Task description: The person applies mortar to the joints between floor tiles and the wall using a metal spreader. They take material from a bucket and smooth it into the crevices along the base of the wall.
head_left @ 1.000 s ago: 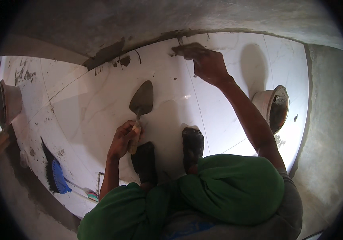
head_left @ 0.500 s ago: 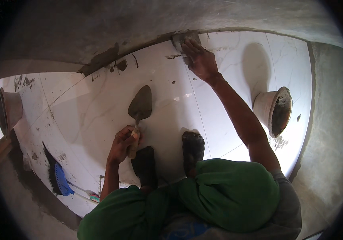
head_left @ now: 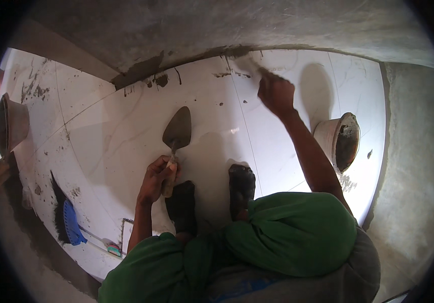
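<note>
My left hand (head_left: 157, 179) is closed around the wooden handle of a pointed trowel (head_left: 178, 127). Its dull grey blade points away from me, over the white tiles in front of my feet. Farther off and to the right, my right hand (head_left: 276, 93) forms a fist on a flat grey scraper (head_left: 249, 66), which is smeared by motion. The scraper is close to the far tile edge, where wet grey mortar (head_left: 239, 50) lines the foot of the wall. Dark mortar smears (head_left: 161, 80) mark the tiles to its left.
A bucket with mortar (head_left: 346, 143) stands at the right, another bucket (head_left: 17, 123) at the far left. A blue broom (head_left: 74, 225) lies at the lower left. Grey walls (head_left: 415, 141) bound the tiled floor (head_left: 126, 146). My dark-covered feet (head_left: 241, 184) stand on the tiles.
My right hand has pulled back from the wall base, toward me and to the right, bringing the scraper along. My left hand and the trowel have barely moved. The view has shifted slightly.
</note>
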`<state>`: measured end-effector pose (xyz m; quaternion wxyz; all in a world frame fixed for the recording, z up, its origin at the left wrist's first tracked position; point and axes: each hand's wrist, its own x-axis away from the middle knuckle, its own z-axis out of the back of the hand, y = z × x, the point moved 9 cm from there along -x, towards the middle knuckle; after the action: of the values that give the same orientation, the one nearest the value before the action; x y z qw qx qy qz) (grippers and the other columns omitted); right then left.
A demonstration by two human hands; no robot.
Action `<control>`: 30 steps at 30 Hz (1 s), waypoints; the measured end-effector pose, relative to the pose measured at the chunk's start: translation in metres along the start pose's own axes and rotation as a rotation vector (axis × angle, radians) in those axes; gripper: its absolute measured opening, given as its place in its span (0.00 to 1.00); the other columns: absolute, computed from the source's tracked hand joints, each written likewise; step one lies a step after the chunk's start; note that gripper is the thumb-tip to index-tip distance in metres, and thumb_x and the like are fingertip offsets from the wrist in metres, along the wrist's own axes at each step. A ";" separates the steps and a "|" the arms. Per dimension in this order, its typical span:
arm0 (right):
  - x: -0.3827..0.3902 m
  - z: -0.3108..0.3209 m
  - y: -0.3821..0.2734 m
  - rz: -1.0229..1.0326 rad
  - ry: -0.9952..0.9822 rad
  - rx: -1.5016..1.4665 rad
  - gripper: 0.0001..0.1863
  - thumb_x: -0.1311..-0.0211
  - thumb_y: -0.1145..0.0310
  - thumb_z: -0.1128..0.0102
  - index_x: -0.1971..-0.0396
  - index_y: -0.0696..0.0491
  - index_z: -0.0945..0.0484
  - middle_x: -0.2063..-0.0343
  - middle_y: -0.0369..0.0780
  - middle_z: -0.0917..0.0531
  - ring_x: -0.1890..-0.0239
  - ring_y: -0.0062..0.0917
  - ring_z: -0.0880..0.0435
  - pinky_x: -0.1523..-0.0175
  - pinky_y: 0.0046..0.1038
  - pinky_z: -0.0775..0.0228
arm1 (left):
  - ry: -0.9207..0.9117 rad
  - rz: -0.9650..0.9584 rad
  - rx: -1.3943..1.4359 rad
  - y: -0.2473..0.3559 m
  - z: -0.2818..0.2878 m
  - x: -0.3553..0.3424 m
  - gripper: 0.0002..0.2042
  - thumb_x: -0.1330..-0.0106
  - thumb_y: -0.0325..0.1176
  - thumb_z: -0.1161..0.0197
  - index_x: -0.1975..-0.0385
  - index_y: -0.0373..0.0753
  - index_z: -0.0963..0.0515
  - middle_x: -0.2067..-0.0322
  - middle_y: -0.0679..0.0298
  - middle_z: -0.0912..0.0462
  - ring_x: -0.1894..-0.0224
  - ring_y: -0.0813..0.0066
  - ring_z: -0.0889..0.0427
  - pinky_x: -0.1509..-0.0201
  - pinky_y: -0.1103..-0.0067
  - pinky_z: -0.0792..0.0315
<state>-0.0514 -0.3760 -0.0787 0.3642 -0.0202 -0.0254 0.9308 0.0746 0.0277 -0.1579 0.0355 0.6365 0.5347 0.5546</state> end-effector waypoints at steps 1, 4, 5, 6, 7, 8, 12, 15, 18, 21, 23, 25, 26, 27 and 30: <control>-0.013 -0.001 0.022 -0.093 -0.003 0.110 0.17 0.35 0.65 0.43 0.50 0.47 0.13 0.66 0.47 0.09 0.66 0.45 0.09 0.57 0.47 0.15 | -0.014 -0.008 0.004 -0.001 0.000 -0.002 0.10 0.26 0.35 0.33 0.53 0.38 0.20 0.61 0.66 0.14 0.59 0.78 0.17 0.52 0.78 0.25; -0.051 -0.005 0.074 -0.313 0.069 0.237 0.14 0.37 0.64 0.42 0.56 0.49 0.12 0.64 0.48 0.09 0.63 0.47 0.09 0.55 0.48 0.15 | -0.037 -0.024 -0.050 -0.002 0.004 -0.002 0.10 0.26 0.36 0.33 0.53 0.38 0.20 0.60 0.66 0.14 0.60 0.78 0.17 0.53 0.77 0.24; -0.060 -0.009 0.075 -0.311 0.071 0.243 0.14 0.37 0.64 0.42 0.56 0.49 0.12 0.64 0.48 0.09 0.63 0.47 0.09 0.55 0.48 0.15 | -0.041 0.010 -0.033 -0.008 0.009 -0.001 0.10 0.26 0.36 0.33 0.52 0.38 0.20 0.60 0.66 0.14 0.60 0.78 0.17 0.53 0.77 0.24; -0.068 -0.014 0.080 -0.355 0.064 0.214 0.14 0.38 0.65 0.42 0.57 0.50 0.12 0.63 0.49 0.09 0.61 0.48 0.09 0.53 0.48 0.16 | -0.047 0.043 -0.015 -0.014 0.011 0.000 0.11 0.26 0.37 0.33 0.52 0.37 0.19 0.59 0.65 0.13 0.60 0.77 0.16 0.54 0.77 0.23; -0.071 -0.016 0.074 -0.396 0.050 0.178 0.14 0.38 0.65 0.42 0.59 0.51 0.11 0.62 0.49 0.09 0.59 0.49 0.09 0.52 0.48 0.16 | -0.044 0.044 -0.010 -0.017 0.014 0.002 0.11 0.26 0.37 0.33 0.52 0.37 0.19 0.59 0.65 0.13 0.60 0.77 0.16 0.54 0.77 0.23; -0.070 -0.022 0.065 -0.406 0.013 0.133 0.15 0.38 0.63 0.42 0.58 0.52 0.12 0.60 0.50 0.09 0.55 0.48 0.09 0.49 0.48 0.16 | -0.041 0.038 0.034 -0.019 0.015 0.003 0.11 0.25 0.37 0.33 0.52 0.37 0.19 0.59 0.65 0.13 0.60 0.78 0.16 0.54 0.77 0.23; -0.072 -0.033 0.009 -0.350 -0.061 0.076 0.15 0.37 0.62 0.43 0.60 0.52 0.11 0.61 0.50 0.09 0.55 0.47 0.08 0.48 0.47 0.16 | -0.068 -0.011 0.027 -0.015 0.013 0.003 0.11 0.25 0.37 0.34 0.51 0.37 0.20 0.59 0.64 0.12 0.58 0.77 0.15 0.52 0.77 0.22; -0.072 -0.043 -0.038 -0.296 -0.111 0.042 0.13 0.37 0.61 0.40 0.60 0.51 0.12 0.65 0.48 0.10 0.57 0.45 0.09 0.52 0.47 0.17 | -0.056 0.022 -0.002 -0.015 0.011 -0.001 0.11 0.25 0.37 0.33 0.51 0.38 0.19 0.58 0.64 0.12 0.58 0.77 0.15 0.52 0.76 0.21; -0.062 -0.047 -0.101 -0.174 -0.235 -0.047 0.13 0.42 0.65 0.39 0.60 0.53 0.13 0.66 0.51 0.10 0.59 0.46 0.09 0.52 0.48 0.18 | -0.090 0.046 0.067 -0.022 0.014 -0.007 0.11 0.25 0.37 0.33 0.51 0.38 0.19 0.58 0.64 0.12 0.59 0.77 0.14 0.52 0.77 0.21; -0.046 -0.047 -0.130 -0.076 -0.226 -0.107 0.16 0.41 0.66 0.40 0.54 0.51 0.13 0.65 0.52 0.11 0.59 0.47 0.10 0.53 0.48 0.18 | -0.092 0.017 0.067 -0.018 0.014 -0.009 0.11 0.26 0.37 0.32 0.52 0.38 0.19 0.58 0.64 0.12 0.59 0.77 0.14 0.53 0.77 0.21; -0.036 -0.024 -0.136 0.122 0.019 -0.359 0.20 0.40 0.68 0.42 0.47 0.45 0.13 0.64 0.49 0.10 0.60 0.47 0.10 0.53 0.49 0.18 | -0.084 0.020 0.053 -0.017 0.011 -0.010 0.11 0.26 0.37 0.32 0.52 0.37 0.19 0.58 0.64 0.12 0.59 0.77 0.14 0.53 0.77 0.21; -0.042 -0.011 -0.073 -0.002 0.050 -0.278 0.27 0.37 0.72 0.45 0.40 0.37 0.15 0.59 0.45 0.10 0.59 0.45 0.11 0.53 0.49 0.18 | -0.074 0.018 0.039 -0.016 0.012 -0.009 0.11 0.26 0.37 0.32 0.52 0.37 0.19 0.59 0.64 0.13 0.59 0.77 0.14 0.53 0.77 0.21; -0.047 -0.020 -0.014 -0.006 0.083 -0.176 0.27 0.38 0.72 0.44 0.39 0.35 0.16 0.55 0.43 0.10 0.57 0.44 0.10 0.52 0.47 0.17 | -0.093 0.016 0.023 -0.016 0.008 -0.012 0.11 0.26 0.36 0.32 0.52 0.38 0.19 0.59 0.64 0.13 0.59 0.77 0.14 0.53 0.77 0.21; -0.052 -0.020 0.049 -0.039 0.092 -0.070 0.28 0.38 0.71 0.43 0.38 0.34 0.17 0.50 0.41 0.11 0.53 0.43 0.10 0.51 0.46 0.16 | -0.111 0.016 0.009 -0.017 0.005 -0.015 0.11 0.26 0.36 0.32 0.52 0.38 0.19 0.60 0.65 0.13 0.59 0.77 0.14 0.53 0.77 0.21; -0.054 0.004 0.163 -0.526 0.023 -0.033 0.21 0.31 0.58 0.44 0.41 0.38 0.15 0.51 0.42 0.10 0.48 0.44 0.11 0.46 0.47 0.18 | -0.062 0.051 0.043 -0.017 0.015 -0.004 0.10 0.26 0.36 0.33 0.52 0.38 0.19 0.60 0.65 0.14 0.59 0.78 0.15 0.54 0.78 0.23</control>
<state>-0.1222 -0.5323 -0.0841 0.5937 -0.0295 -0.0409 0.8031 0.0759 0.0403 -0.1776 0.0239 0.6675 0.5288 0.5237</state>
